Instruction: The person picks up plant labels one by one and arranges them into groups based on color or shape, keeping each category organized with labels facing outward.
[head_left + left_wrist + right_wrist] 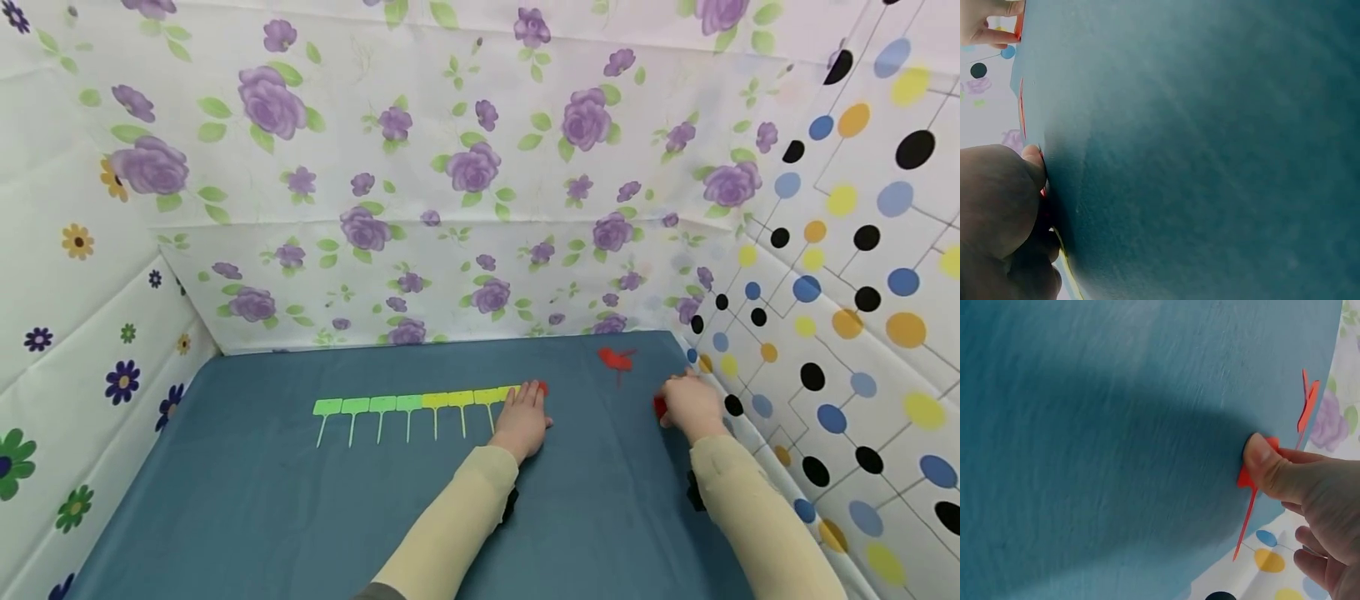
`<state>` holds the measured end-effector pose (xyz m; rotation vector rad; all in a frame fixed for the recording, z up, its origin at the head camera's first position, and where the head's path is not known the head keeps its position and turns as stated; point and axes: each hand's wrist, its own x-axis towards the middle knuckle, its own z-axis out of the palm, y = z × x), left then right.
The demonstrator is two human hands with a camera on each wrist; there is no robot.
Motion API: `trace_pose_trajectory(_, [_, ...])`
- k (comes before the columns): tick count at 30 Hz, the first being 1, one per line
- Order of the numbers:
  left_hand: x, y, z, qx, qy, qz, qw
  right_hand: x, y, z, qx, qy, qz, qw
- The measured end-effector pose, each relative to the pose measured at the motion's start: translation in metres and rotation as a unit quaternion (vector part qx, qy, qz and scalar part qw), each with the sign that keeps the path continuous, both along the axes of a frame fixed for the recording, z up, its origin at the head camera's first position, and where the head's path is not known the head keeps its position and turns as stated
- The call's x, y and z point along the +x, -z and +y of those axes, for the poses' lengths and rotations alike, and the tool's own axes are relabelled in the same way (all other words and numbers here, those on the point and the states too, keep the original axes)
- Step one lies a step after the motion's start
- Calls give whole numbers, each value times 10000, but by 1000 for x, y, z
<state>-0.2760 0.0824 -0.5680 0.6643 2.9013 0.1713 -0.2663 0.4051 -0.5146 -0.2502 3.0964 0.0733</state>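
A row of flat tags with thin tails lies on the blue cloth, green tags [383, 404] on the left and yellow tags [461, 398] on the right. Over the row's right end rests my left hand [522, 421], fingers extended. It covers part of the last yellow tags, and a red tag [543, 388] peeks out beyond its fingertips. My right hand [692, 404], off to the right, pinches another red tag [1245, 478] between thumb and fingers; its thin tail hangs free in the right wrist view. Loose red tags [617, 360] lie overlapped between the hands, farther back.
Blue cloth [247, 483] covers the work surface. A floral sheet [450, 275] rises behind it. A dotted sheet [847, 400] stands close beside my right hand, and a flower-print sheet [97, 350] borders the left side.
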Motion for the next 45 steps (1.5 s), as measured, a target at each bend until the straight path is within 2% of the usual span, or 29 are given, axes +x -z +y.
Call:
trace_pose_trajectory(3, [2,0,-1,-27,7,33,10000,-2,0,-6,8,238,-73,9997])
trace_pose_trajectory(9, [10,-14,-4,-124,-22,103,9999,-8,-1,-9,-50,488,-222,9985])
trace_pose_trajectory(16, [9,-14,-6,-124,-22,212,9997,-11,-5,-14,-82,745,-333,9966])
trace_pose_trajectory(19, [9,-21,-7,-217,-13,189,9996,-13,-6,-19,-10,808,-328,9962])
trace_pose_trajectory(25, [8,-21,-10,-144,-9,204,9997,-16,-4,-25,204,854,-247,9958])
trace_pose_trajectory(34, [13,-20,-9,-76,40,186,9998,-15,3,-20,232,969,-354,9944])
trace_pose_trajectory(45, [14,-14,-4,-86,34,202,9998,-13,3,-20,205,883,-377,9952])
